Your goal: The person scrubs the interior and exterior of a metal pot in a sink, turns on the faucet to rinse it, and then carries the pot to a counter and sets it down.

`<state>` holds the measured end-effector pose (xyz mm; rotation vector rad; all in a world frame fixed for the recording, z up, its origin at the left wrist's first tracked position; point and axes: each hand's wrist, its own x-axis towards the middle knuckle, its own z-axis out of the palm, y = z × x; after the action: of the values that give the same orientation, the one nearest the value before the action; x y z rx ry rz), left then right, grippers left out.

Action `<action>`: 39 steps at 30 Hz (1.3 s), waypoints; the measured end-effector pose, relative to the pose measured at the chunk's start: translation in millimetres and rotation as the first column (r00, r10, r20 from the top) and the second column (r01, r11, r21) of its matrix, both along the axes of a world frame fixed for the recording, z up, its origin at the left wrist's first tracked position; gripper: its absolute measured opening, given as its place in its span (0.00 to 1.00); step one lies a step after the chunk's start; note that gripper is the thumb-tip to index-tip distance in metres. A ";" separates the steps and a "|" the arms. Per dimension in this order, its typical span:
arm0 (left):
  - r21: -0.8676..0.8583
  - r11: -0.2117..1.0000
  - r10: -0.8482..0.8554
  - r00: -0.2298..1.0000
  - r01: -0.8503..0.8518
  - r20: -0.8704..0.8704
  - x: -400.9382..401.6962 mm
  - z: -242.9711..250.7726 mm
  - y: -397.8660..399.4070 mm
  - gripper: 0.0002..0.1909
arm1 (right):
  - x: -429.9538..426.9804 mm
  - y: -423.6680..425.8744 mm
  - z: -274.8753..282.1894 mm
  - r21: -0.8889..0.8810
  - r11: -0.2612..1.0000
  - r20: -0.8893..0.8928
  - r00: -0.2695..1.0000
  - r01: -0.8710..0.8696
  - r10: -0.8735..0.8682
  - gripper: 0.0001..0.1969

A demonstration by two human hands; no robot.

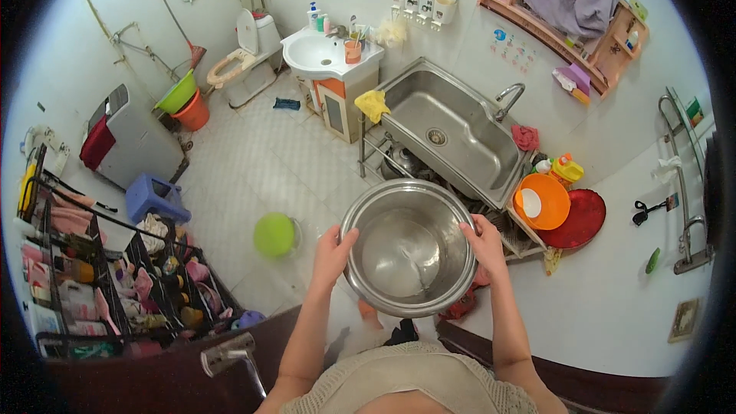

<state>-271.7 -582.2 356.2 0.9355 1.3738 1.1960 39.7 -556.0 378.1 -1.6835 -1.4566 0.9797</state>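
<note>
A large stainless steel basin is held up in front of my body, between both hands. My left hand grips its left rim, thumb over the edge. On the opposite side my right hand grips the rim in the same way. The inside looks wet, perhaps with a little water at the bottom. Just beyond the basin stands a stainless steel sink with a curved faucet. A yellow cloth hangs on the sink's left corner, and a red cloth lies at its right end.
A green round stool or lid is on the tiled floor left of the basin. An orange bowl sits right of the sink. Farther off are a washbasin cabinet and a toilet. A crowded shelf rack and blue stool stand left.
</note>
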 end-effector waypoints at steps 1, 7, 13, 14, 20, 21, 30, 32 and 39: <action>0.002 1.000 0.001 1.000 -0.001 0.007 5.4 2.1 -4.5 0.13 | 5.5 -4.4 0.7 0.021 1.000 -0.003 1.000 0.001 -0.001 0.18; 0.059 0.997 0.042 0.999 -0.041 -0.016 35.8 19.4 -44.5 0.13 | 25.5 -36.7 21.6 0.002 1.000 -0.119 0.993 0.013 -0.013 0.17; 0.062 0.994 0.085 0.994 -0.089 0.068 61.6 23.0 -87.9 0.13 | 49.2 -71.8 32.9 0.062 0.998 -0.173 0.984 -0.034 0.044 0.16; 0.075 0.990 0.113 0.990 -0.120 0.088 66.3 23.5 -95.0 0.13 | 51.4 -77.1 36.7 0.067 0.997 -0.171 0.984 -0.038 0.049 0.16; 0.094 0.977 0.176 0.971 -0.193 0.160 85.3 27.9 -147.6 0.11 | 64.2 -117.9 50.9 0.040 0.997 -0.160 0.985 -0.060 0.066 0.16; 0.102 0.975 0.178 0.971 -0.195 0.158 88.3 29.8 -154.7 0.11 | 67.6 -124.0 50.8 0.047 0.997 -0.163 0.984 -0.063 0.070 0.16; 0.096 0.985 0.133 0.985 -0.144 0.111 88.7 36.6 -212.9 0.10 | 76.2 -183.9 48.5 0.116 0.991 -0.005 0.998 -0.064 0.065 0.20; 0.108 0.984 0.124 0.983 -0.140 0.138 90.8 42.5 -225.2 0.10 | 78.1 -195.3 38.3 0.131 0.991 -0.005 0.999 -0.041 0.042 0.20; 0.038 0.990 0.133 0.986 -0.137 0.097 65.6 37.5 -267.2 0.10 | 49.9 -240.5 50.6 0.041 0.997 -0.046 0.997 -0.066 0.068 0.18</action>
<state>-206.1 -849.4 393.7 0.8159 1.3567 1.3613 89.6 -796.6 428.7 -1.5825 -1.4997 1.0137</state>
